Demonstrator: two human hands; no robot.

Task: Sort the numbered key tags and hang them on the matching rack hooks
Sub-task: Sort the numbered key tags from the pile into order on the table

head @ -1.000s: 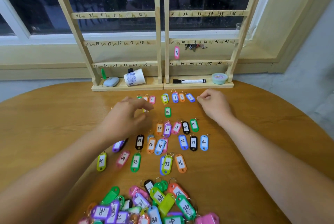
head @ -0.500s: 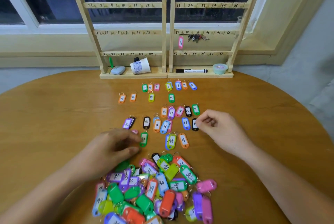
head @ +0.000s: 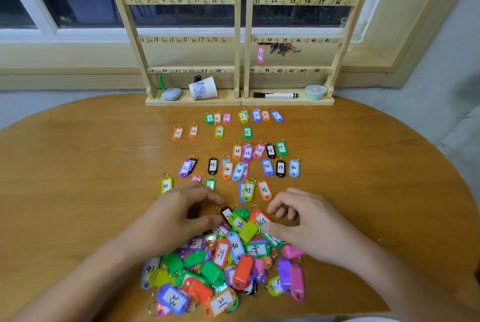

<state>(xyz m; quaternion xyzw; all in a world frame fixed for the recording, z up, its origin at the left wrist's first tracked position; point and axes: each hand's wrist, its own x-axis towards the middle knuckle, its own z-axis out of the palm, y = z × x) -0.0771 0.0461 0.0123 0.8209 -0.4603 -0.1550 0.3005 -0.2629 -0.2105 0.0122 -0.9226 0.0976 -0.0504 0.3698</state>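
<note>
Rack (head: pixel 237 36): one tag (head: pixel 260 54) hung; rows (head: pixel 267 167) sorted, pile (head: pixel 235 245) unsorted; left hand (head: pixel 179 215), right hand (head: pixel 311 227) curled over it, grip unclear.

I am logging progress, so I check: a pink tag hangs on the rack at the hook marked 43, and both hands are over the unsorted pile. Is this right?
Not quite. In the head view the pink tag hangs on the rack at the hook marked 37, not 43. The left hand and right hand are indeed over the unsorted pile.
</note>
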